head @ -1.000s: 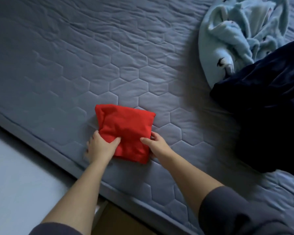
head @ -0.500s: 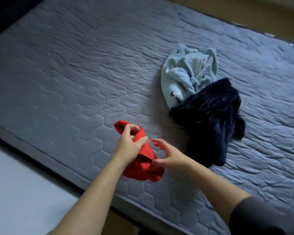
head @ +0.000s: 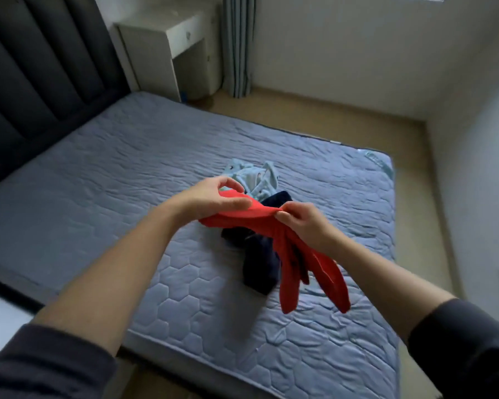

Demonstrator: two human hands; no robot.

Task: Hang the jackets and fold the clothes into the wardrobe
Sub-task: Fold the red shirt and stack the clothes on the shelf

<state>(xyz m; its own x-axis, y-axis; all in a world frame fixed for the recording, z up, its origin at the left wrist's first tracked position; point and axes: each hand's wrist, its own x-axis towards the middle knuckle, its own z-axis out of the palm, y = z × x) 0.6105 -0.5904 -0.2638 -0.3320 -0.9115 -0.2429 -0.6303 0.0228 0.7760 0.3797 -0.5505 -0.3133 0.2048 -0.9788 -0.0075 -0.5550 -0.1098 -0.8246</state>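
A red garment [head: 283, 240] hangs in the air above the bed, held between both hands. My left hand [head: 211, 198] grips its upper left part with thumb and fingers. My right hand [head: 303, 223] pinches the cloth at the top right, and two long red ends dangle below it. Behind the red cloth lie a dark navy garment [head: 257, 260] and a crumpled light blue garment [head: 254, 180] on the grey-blue quilted mattress [head: 127, 174]. Both are partly hidden by my hands and the red cloth.
A dark padded headboard [head: 41, 67] stands at the left. A white bedside table [head: 167, 44] and a striped curtain [head: 238, 44] are at the back. Wooden floor [head: 329, 116] runs behind and to the right of the bed, beside a white wall.
The folded red garment was lifted off the mattress by both hands and has come loose, its ends now hanging down. My view rose from the bed's edge to take in the whole room.
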